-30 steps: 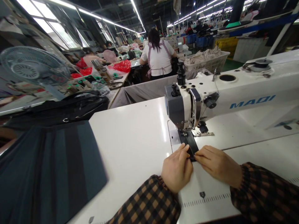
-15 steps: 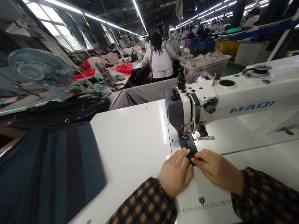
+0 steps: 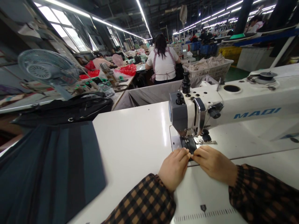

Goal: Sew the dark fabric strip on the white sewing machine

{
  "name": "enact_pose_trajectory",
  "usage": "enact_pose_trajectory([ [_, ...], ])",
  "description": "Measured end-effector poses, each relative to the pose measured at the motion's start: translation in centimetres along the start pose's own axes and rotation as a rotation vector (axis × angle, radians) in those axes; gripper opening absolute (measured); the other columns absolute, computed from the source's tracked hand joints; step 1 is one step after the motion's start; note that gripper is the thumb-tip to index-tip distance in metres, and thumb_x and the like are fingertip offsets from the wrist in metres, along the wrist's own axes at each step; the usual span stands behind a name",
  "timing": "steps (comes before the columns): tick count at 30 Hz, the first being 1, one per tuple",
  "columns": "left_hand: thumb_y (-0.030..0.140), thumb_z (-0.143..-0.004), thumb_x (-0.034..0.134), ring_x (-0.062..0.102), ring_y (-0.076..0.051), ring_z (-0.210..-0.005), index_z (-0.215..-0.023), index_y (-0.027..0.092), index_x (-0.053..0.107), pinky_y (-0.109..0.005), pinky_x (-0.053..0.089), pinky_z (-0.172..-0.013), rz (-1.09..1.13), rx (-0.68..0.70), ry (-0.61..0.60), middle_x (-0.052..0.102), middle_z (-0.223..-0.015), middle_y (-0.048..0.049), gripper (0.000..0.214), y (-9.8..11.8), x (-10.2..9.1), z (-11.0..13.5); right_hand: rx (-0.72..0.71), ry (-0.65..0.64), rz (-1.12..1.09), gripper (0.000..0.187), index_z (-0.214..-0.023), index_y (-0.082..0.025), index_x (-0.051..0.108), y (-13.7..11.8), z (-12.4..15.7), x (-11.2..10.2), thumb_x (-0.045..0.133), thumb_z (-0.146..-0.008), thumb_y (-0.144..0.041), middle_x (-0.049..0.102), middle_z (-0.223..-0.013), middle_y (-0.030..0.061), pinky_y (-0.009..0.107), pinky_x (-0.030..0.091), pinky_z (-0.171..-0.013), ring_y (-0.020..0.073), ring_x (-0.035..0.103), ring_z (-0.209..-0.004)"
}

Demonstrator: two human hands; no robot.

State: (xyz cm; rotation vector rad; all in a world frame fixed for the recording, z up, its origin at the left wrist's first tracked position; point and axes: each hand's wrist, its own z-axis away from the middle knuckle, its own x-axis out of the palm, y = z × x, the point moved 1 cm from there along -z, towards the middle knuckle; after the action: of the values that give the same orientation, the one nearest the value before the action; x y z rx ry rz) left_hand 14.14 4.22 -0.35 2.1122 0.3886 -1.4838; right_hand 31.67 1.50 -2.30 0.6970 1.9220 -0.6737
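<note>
At the far left stands a fan (image 3: 48, 70), and below it a stack of dark cloth (image 3: 51, 168) lies on the white table (image 3: 135, 140), with a black bag (image 3: 70, 109) behind it. Further right, the left hand (image 3: 174, 168) rests on the table with its fingertips pinching down on the near end of a black strip (image 3: 190, 146); the fingers are bent and pressed to it rather than closed around it. The strip lies flat under the presser foot of the sewing machine (image 3: 233, 102), just in front of the needle, and only a short part of it shows between foot and fingertips. Its long axis runs away from the person, near end at the hands, far end under the foot. It looks thin, light and limp, like webbing or folded fabric, so it would likely buckle if pushed from one point; holding it by both edges near the foot, flat to the table, seems the sound grip. The right hand (image 3: 215, 165) meets the left at the strip, fingertips pressing its right edge, the hand otherwise relaxed. In the background a person in a white top (image 3: 163, 63) sits facing away, beside a basket (image 3: 210, 68) of pale cloth.
</note>
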Motion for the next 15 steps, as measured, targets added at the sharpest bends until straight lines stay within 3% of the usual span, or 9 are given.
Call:
enact_pose_trajectory([
  [5, 0.015, -0.086, 0.035, 0.051, -0.016, -0.098, -0.105, 0.016, 0.046, -0.030, 0.050, -0.080, -0.050, -0.042, -0.089, 0.054, -0.105, -0.0060, 0.022, -0.2, 0.0, 0.1, -0.005, -0.001, 0.092, 0.019, -0.085, -0.015, 0.056, 0.5, -0.5, 0.5, 0.037, -0.088, -0.014, 0.052, -0.077, 0.0035, 0.032, 0.039, -0.068, 0.0155, 0.047, -0.072],
  [9, 0.010, -0.082, 0.036, 0.049, -0.017, -0.102, -0.107, 0.017, 0.043, -0.029, 0.049, -0.080, -0.047, -0.085, -0.143, 0.050, -0.111, -0.0057, 0.027, -1.0, 0.1, -0.5, 0.001, 0.030, 0.115, 0.019, -0.087, -0.015, 0.056, 1.1, -1.0, 0.8, 0.037, -0.087, -0.012, 0.054, -0.080, 0.0042, 0.029, 0.040, -0.068, 0.0143, 0.050, -0.073],
  [15, 0.005, -0.079, 0.036, 0.045, -0.018, -0.110, -0.109, 0.013, 0.042, -0.030, 0.047, -0.087, -0.052, -0.151, -0.088, 0.046, -0.117, -0.0100, 0.032, -1.9, 0.8, -1.5, 0.025, 0.077, 0.132, 0.022, -0.091, -0.016, 0.058, 1.5, -1.0, 0.6, 0.037, -0.087, -0.012, 0.056, -0.087, 0.0069, 0.027, 0.042, -0.063, 0.0154, 0.053, -0.078],
])
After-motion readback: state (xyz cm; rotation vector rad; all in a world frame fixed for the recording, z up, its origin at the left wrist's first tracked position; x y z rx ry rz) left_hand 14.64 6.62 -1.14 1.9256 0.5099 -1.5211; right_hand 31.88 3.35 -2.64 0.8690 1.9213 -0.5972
